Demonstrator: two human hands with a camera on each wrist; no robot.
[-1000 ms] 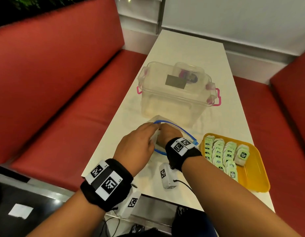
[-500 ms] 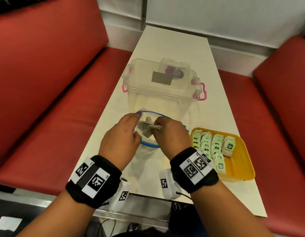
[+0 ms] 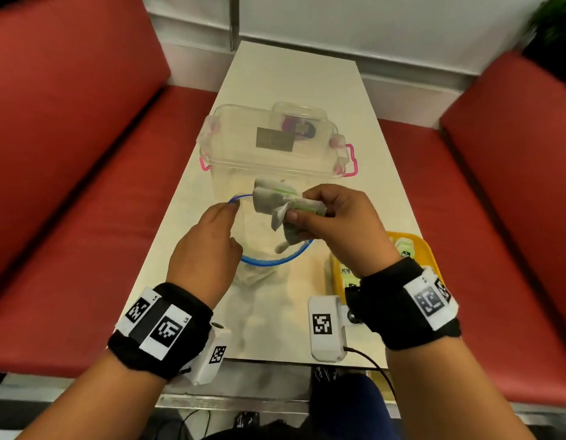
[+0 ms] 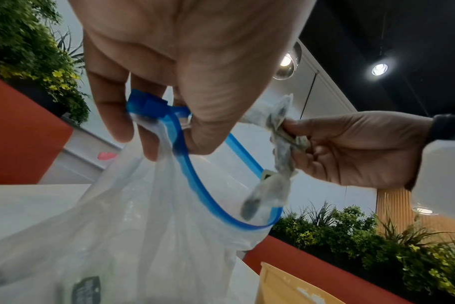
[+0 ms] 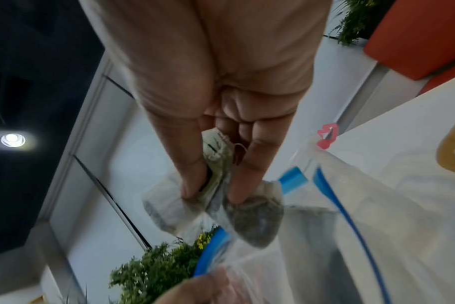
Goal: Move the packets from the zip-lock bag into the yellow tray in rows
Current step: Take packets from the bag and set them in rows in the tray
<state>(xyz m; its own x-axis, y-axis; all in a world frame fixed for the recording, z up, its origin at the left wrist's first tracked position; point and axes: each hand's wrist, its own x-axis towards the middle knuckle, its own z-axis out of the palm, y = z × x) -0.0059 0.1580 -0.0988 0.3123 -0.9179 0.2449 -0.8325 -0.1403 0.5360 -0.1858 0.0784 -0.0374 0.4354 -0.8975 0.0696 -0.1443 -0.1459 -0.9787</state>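
The clear zip-lock bag (image 3: 269, 268) with a blue zip rim (image 4: 195, 181) stands open on the white table. My left hand (image 3: 208, 246) pinches the rim's left end (image 4: 156, 111) and holds it up. Just above the bag's mouth, my right hand (image 3: 332, 217) grips a bunch of white-and-green packets (image 3: 275, 201), (image 5: 221, 197); one dangles toward the opening (image 4: 268, 193). The yellow tray (image 3: 424, 249) lies to the right, mostly hidden by my right wrist, with packets (image 3: 405, 249) inside.
A clear lidded box (image 3: 275, 147) with pink latches stands on the table just behind the bag. Red bench seats (image 3: 85, 217) run along both sides of the narrow table (image 3: 294, 77). The near table edge lies under my wrists.
My right hand has come up out of the bag with a bunch of packets and moved slightly right. The left hand stays on the bag's rim.
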